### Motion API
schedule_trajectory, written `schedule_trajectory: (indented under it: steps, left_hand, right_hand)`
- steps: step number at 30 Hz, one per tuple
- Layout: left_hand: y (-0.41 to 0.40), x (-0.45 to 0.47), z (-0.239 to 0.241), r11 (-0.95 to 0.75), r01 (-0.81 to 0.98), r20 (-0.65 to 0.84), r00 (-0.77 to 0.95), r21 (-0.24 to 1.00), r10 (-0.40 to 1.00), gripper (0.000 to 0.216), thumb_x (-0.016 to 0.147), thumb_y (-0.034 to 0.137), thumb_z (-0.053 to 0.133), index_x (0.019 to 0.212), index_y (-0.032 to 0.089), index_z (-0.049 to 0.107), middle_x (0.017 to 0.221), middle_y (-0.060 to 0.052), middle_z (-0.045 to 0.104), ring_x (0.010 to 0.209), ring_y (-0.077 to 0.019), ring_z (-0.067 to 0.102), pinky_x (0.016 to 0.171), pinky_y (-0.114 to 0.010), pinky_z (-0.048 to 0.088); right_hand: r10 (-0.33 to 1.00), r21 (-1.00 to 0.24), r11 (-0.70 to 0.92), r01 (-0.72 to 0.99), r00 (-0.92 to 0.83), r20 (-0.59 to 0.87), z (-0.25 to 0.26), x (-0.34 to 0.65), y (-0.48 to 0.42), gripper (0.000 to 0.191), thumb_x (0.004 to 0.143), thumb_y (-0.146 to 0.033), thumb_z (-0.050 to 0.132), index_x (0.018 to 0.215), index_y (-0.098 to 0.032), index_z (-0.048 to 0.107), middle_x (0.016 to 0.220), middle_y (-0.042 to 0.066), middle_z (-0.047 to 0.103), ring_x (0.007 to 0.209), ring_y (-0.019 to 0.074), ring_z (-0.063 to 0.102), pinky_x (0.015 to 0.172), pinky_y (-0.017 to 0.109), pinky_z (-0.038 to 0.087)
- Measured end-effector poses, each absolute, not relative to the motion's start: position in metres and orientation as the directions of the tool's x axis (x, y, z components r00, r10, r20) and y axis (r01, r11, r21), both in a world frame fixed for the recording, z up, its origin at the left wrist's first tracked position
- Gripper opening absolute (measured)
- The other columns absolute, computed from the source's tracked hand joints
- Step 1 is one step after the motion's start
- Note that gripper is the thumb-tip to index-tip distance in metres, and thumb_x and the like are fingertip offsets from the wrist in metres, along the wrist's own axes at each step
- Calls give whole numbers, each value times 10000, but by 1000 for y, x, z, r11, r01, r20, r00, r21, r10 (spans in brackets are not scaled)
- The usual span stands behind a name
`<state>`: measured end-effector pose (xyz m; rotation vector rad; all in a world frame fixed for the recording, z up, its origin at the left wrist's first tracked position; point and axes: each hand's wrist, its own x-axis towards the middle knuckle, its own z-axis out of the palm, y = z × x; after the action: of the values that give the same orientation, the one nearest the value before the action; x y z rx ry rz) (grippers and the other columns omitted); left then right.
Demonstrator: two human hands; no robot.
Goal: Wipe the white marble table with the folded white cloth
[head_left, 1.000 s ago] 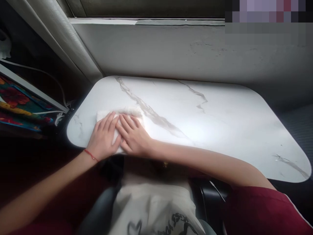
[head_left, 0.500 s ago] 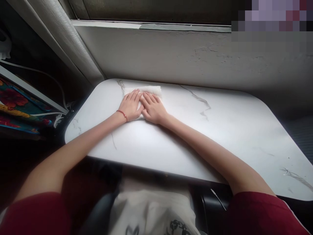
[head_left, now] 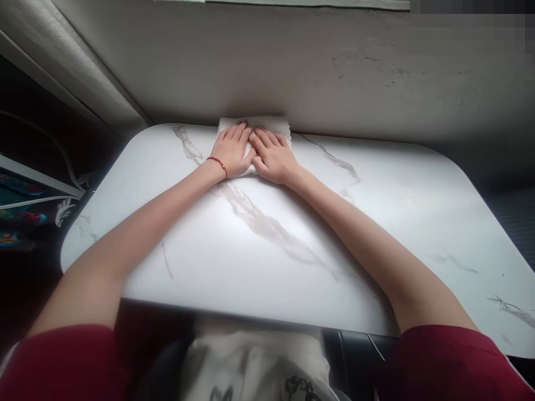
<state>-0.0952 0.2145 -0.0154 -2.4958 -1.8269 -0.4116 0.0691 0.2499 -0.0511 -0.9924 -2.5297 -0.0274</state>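
A white folded cloth (head_left: 279, 126) lies at the far edge of the white marble table (head_left: 397, 223), right against the wall. My left hand (head_left: 232, 151), with a red string on its wrist, lies flat on the cloth's left part, fingers stretched out. My right hand (head_left: 272, 155) lies flat beside it on the cloth, fingers stretched too, touching the left hand. Both arms reach far across the table. Most of the cloth is hidden under my hands.
A grey plaster wall (head_left: 334, 67) rises directly behind the table's far edge. To the left are a slanted grey frame (head_left: 62, 67), white cables (head_left: 62, 195) and a colourful patterned fabric (head_left: 16, 223). A dark chair part (head_left: 355, 356) shows below the near edge.
Both hands have slid the cloth away from me, from the near left edge across the table to its far edge by the wall. My arms are stretched out further.
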Motion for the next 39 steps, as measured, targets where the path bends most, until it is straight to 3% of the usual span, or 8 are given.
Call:
schedule_trajectory:
  steps: [12, 22, 29, 35, 39]
  left_hand:
    - [240, -98, -23, -345, 913, 271, 283, 217, 920, 609, 946, 423, 387, 1514, 206, 416, 1595, -116, 404, 1500, -350, 300, 1235, -523, 195]
    - [231, -92, -17, -288, 949, 232, 253, 130, 939, 633, 949, 393, 346, 1503, 96, 422, 1609, -181, 369, 1485, -339, 329, 1213, -510, 219]
    - [168, -74, -7, -390, 919, 179, 374, 63, 910, 655, 962, 398, 349, 1499, 27, 408, 1629, -228, 325, 1518, -329, 288, 1214, -488, 224]
    - [90, -51, -5, -514, 858, 139, 507, 16, 851, 667, 971, 386, 387, 1508, -9, 380, 1632, -254, 301, 1535, -344, 265, 1221, -492, 232]
    - [37, -28, -3, -545, 838, 89, 542, 10, 835, 687, 976, 390, 376, 1532, -13, 364, 1650, -233, 263, 1550, -357, 221, 1242, -491, 214]
  right_hand:
    - [625, -99, 760, 642, -681, 381, -54, 75, 275, 581, 1005, -393, 201, 1535, -204, 348, 1594, 111, 404, 1475, 340, 338, 1209, 599, 226]
    - [718, -109, 675, 730, -615, 327, -36, 67, 244, 598, 966, -282, 268, 1512, -87, 416, 1595, 170, 407, 1466, 325, 348, 1204, 530, 241]
    - [727, -130, 674, 727, -620, 295, -35, 95, 174, 665, 937, -289, 349, 1542, -12, 360, 1610, 241, 354, 1488, 375, 308, 1203, 563, 199]
    - [678, -81, 716, 693, -665, 314, -30, 135, 83, 666, 930, -282, 365, 1526, 15, 352, 1579, 282, 375, 1469, 397, 320, 1181, 575, 247]
    - [682, -76, 710, 700, -656, 324, -27, 161, 23, 694, 911, -291, 366, 1557, -43, 317, 1582, 249, 392, 1483, 395, 334, 1178, 596, 293]
